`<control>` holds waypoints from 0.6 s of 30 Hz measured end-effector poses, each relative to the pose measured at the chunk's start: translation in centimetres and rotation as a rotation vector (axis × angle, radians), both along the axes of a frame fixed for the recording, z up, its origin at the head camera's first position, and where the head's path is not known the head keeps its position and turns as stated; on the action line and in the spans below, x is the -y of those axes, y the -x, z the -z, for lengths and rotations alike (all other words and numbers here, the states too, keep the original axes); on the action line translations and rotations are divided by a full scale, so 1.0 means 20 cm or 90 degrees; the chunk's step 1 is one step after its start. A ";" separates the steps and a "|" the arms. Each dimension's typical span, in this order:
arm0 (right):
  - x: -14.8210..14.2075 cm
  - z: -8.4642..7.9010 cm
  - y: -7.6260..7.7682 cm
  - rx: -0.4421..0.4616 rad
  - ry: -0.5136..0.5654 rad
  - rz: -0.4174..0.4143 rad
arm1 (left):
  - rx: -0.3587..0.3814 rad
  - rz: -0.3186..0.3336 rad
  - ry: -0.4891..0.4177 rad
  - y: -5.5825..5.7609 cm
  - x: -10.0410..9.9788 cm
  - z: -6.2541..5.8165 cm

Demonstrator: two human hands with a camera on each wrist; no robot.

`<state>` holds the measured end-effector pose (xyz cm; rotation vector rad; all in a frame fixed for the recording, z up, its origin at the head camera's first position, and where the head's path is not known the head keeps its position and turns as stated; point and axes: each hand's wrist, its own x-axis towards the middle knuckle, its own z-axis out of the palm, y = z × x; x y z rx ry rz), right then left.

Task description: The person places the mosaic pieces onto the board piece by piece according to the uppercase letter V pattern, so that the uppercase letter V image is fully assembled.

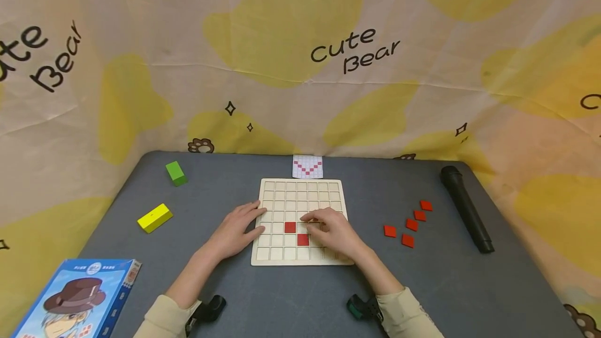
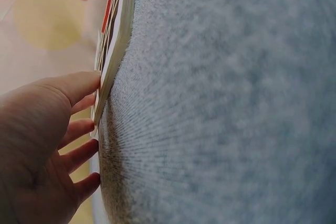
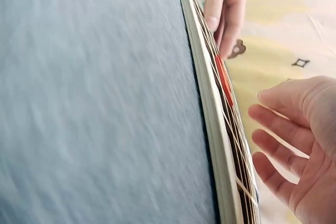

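Observation:
A cream grid board (image 1: 277, 253) lies on the table, with one red square tile (image 1: 290, 227) and a second red tile (image 1: 302, 240) set in its cells, diagonal to each other. At the board's left edge rests my left hand (image 1: 233, 231), its thumb and fingertips touching the rim with fingers spread. My right hand (image 1: 334, 231) is over the right half of the board, close to the tiles. Its fingers are loosely bent, and in the right wrist view the hand (image 3: 310, 140) shows nothing between thumb and fingers.
Several loose red tiles (image 1: 408, 240) lie right of the board, near a black cylinder (image 1: 467, 210). A card with a V of red squares (image 1: 307, 167) stands behind the board. Left are a green block (image 1: 176, 173), a yellow block (image 1: 155, 218) and a blue box (image 1: 75, 296).

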<state>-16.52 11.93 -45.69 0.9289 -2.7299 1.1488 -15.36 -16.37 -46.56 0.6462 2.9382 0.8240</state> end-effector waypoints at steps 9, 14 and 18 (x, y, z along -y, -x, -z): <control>0.04 0.00 -0.03 0.016 -0.027 -0.046 | -0.004 0.012 -0.007 0.01 0.00 0.01; -0.03 -0.02 -0.02 -0.006 -0.019 -0.028 | -0.004 0.000 -0.011 0.00 0.00 0.00; -0.16 -0.02 -0.01 -0.018 -0.019 0.019 | 0.003 -0.015 -0.043 0.00 -0.01 0.00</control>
